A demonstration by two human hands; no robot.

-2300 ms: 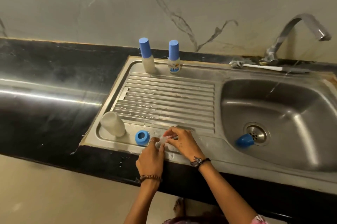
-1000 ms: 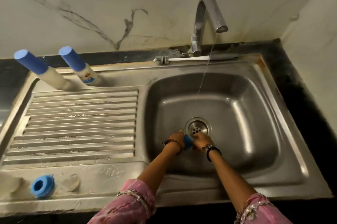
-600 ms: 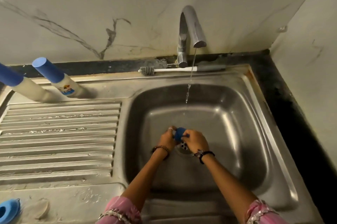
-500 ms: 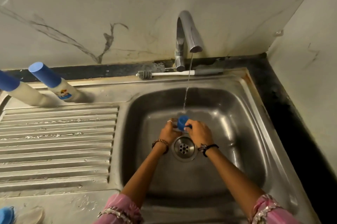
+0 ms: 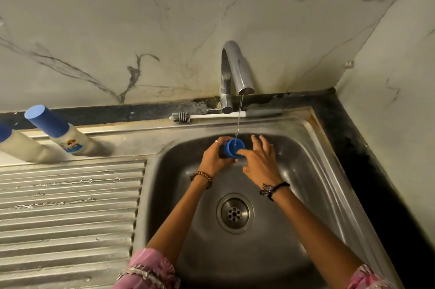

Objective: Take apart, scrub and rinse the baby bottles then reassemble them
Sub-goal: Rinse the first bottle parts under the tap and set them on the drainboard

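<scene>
A blue bottle cap (image 5: pixel 233 148) is held mouth-up under the thin water stream from the tap (image 5: pixel 237 72), above the sink basin (image 5: pixel 306 194). My left hand (image 5: pixel 213 158) grips the cap from the left. My right hand (image 5: pixel 259 161) touches its rim with thumb and forefinger, the other fingers spread. Two capped baby bottles stand at the back of the draining board: one with a printed label (image 5: pixel 63 134) and one cut off by the left edge (image 5: pixel 16 145).
A bottle brush (image 5: pixel 211 115) lies on the sink's back ledge behind the tap. The drain (image 5: pixel 235 213) sits in the basin's middle. The ribbed draining board (image 5: pixel 70 206) spreads to the left. A black counter strip (image 5: pixel 367 159) and wall close off the right.
Both hands picked the blue cap up from beside the drain and raised it toward the back of the basin, under the running water. The view swung right from the draining board.
</scene>
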